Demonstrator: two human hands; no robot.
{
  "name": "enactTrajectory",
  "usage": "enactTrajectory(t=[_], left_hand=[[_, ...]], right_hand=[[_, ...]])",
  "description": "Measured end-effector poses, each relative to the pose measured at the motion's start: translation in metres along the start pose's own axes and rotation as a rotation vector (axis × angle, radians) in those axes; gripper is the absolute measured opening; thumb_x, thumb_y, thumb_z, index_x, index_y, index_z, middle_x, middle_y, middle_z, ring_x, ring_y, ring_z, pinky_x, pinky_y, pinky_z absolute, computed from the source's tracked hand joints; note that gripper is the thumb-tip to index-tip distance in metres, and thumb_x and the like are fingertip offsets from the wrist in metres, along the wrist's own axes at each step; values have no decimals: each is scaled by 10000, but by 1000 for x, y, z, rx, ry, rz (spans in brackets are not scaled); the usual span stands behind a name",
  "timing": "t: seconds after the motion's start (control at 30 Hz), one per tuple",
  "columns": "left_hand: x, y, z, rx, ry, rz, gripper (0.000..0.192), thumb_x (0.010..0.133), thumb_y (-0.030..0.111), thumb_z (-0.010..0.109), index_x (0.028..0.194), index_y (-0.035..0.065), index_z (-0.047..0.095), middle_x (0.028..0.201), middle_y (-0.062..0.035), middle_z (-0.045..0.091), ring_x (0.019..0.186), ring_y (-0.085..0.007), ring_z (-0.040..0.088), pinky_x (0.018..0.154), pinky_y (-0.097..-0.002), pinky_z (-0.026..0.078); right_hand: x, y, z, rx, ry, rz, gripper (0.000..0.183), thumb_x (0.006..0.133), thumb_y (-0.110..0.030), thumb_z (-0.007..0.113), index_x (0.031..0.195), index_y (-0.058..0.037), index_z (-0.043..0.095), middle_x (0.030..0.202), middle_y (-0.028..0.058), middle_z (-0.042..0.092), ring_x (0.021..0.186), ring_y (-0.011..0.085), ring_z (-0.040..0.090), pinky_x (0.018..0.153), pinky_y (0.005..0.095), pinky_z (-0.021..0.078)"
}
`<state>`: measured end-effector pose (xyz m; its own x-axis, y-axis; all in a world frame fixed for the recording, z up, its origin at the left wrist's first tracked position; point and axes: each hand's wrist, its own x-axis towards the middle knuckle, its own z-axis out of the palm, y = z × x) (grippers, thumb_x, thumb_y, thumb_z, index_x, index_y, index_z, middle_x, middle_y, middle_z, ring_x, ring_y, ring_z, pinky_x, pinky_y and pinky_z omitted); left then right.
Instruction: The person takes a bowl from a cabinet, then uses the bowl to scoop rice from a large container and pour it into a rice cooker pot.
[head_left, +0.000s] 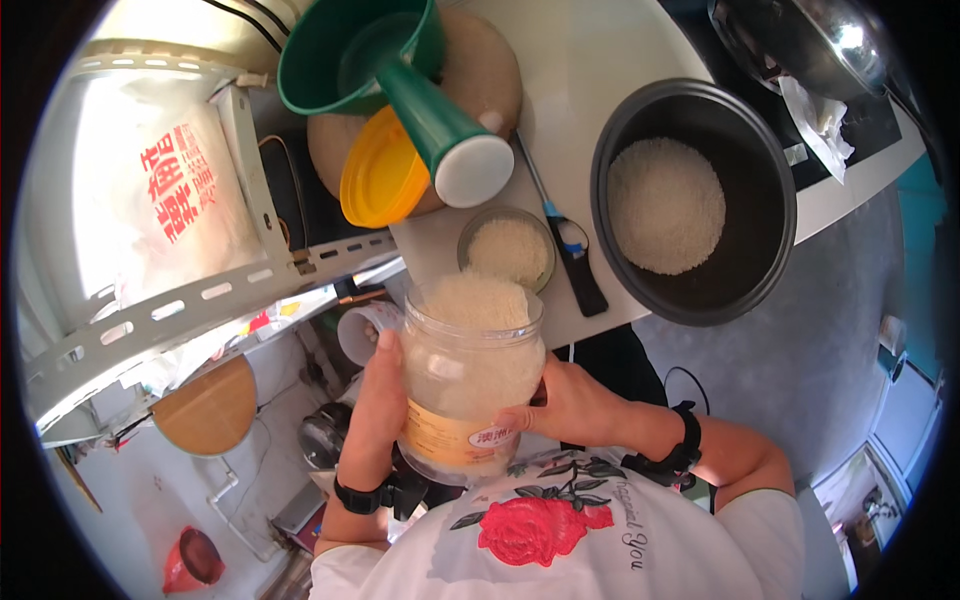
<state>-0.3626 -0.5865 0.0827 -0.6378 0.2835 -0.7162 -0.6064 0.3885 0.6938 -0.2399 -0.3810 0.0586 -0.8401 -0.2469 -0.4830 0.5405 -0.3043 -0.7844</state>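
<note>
My left hand (377, 401) and my right hand (577, 401) hold a clear plastic jar (472, 371) of white rice from its two sides. The jar bears a yellow label and tips away from me, rice heaped at its open mouth. Just beyond the mouth, a small round container (549, 274) full of rice stands on the white counter (577, 60); whether grains are falling into it I cannot tell. To the right, a dark rice-cooker inner pot (757, 217) has a mound of rice (666, 206) on its bottom.
A green plastic dipper (360, 56) and a yellow lid (382, 176) lie at the back left. A black-handled utensil (576, 266) lies between container and pot. A metal shelf frame (202, 296) borders the left, and a shiny metal pan (806, 45) sits at the upper right.
</note>
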Motion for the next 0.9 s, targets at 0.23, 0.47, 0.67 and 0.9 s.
enactTrajectory(t=[0.23,0.47,0.67,0.9], left_hand=[[2,-1,1,97,-12,14,715,1021,554,256,1211,-52,584,1152,-125,639,1057,-166,569,938,-295,435],[-6,3,10,-51,-35,66,705,1020,556,286,1237,-51,571,1197,-113,619,1084,-171,554,963,-280,406],[-2,3,9,-53,-21,-2,681,1026,541,299,1278,-43,544,1230,-100,605,1107,-161,554,976,-287,412],[-1,1,11,-89,-24,0,648,1034,516,299,1267,-35,547,1225,-96,604,1104,-156,555,968,-286,420]], right_hand=[[0,13,-1,15,14,-30,857,799,-484,754,1350,55,380,1224,220,600,1129,290,613,948,366,486],[-1,4,-6,-33,6,13,833,796,-466,761,1333,58,400,1223,217,605,1121,295,617,953,361,484],[3,9,-4,-37,65,-41,834,786,-467,771,1320,61,411,1195,210,623,1107,295,627,937,361,491],[1,11,-1,-29,80,-6,847,776,-481,777,1311,69,417,1184,216,627,1101,282,632,919,348,501]])
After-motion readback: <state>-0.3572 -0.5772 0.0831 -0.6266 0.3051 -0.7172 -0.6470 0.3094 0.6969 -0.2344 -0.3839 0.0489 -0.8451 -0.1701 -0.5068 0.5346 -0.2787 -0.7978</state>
